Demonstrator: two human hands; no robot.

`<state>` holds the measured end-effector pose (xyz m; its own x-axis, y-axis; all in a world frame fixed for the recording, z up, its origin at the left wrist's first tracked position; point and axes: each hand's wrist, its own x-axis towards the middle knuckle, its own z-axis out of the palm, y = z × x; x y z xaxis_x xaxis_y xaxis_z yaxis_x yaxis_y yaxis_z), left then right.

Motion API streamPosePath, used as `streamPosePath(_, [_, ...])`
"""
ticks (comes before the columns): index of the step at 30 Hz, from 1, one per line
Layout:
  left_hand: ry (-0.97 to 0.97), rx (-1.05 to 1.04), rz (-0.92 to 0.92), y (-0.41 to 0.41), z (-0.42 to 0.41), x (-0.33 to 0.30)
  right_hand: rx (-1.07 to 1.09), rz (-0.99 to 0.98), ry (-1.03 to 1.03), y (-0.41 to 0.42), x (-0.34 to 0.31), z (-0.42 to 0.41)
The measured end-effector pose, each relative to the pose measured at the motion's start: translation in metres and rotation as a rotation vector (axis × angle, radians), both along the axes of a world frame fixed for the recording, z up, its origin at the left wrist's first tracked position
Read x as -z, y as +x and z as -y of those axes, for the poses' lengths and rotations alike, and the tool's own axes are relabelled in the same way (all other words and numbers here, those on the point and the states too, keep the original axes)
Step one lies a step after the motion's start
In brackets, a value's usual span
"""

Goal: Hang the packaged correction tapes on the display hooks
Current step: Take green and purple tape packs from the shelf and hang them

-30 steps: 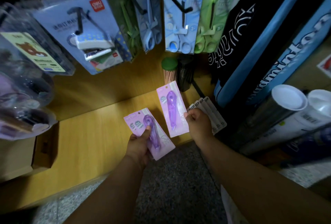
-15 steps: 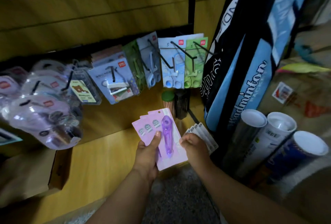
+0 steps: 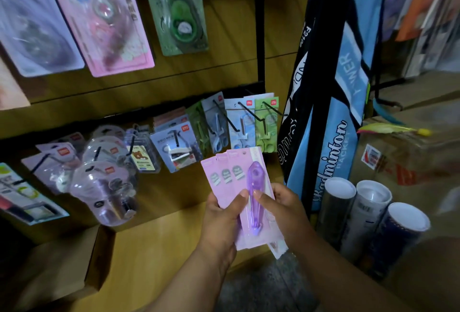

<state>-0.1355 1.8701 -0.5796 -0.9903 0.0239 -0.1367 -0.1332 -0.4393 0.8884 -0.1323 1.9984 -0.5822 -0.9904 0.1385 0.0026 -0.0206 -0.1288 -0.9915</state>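
A fanned stack of pink and purple packaged correction tapes point(image 3: 230, 174) is held in front of the wooden display wall. The top pack shows a clear purple tape dispenser point(image 3: 254, 194). My left hand point(image 3: 222, 219) grips the stack from the left, thumb across the front. My right hand point(image 3: 282, 208) holds its right edge, thumb on the dispenser. Black display hooks point(image 3: 272, 109) stick out of the wall above the stack, carrying scissor packs. More correction tape packs, a green one point(image 3: 178, 7) and a pink one point(image 3: 105, 17), hang higher up.
Blister-packed goods point(image 3: 104, 187) hang on hooks at the left. A blue and black badminton racket bag point(image 3: 331, 122) stands at the right. Three white-capped tubes point(image 3: 371, 214) stand beside it, with cardboard boxes point(image 3: 403, 159) behind. An open carton point(image 3: 59, 264) sits low at the left.
The view has tilted up, revealing higher rows of packs. Two packs held apart in separate hands are now gathered into one fanned stack, held by both hands and raised toward the hooks.
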Motion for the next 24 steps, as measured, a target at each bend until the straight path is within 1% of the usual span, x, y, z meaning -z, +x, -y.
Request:
streamPosePath(5, [-0.051,0.030,-0.090,0.012,-0.005,-0.036,0.000,-0.101,-0.126,0.017,-0.030,-0.006])
streamPosePath(11, [-0.073,0.096,-0.213,0.012,-0.007,-0.082,-0.016,-0.179,-0.172,0.021,-0.073,-0.018])
streamPosePath(16, [-0.086,0.043,-0.264,0.002,-0.008,-0.112,0.037,-0.256,-0.118,0.006,-0.114,-0.030])
streamPosePath(19, [-0.110,-0.011,-0.290,-0.005,-0.006,-0.129,0.075,-0.333,-0.122,-0.012,-0.146,-0.038])
streamPosePath(24, [-0.148,-0.096,-0.326,-0.018,0.003,-0.156,0.029,-0.486,-0.119,-0.041,-0.212,-0.033])
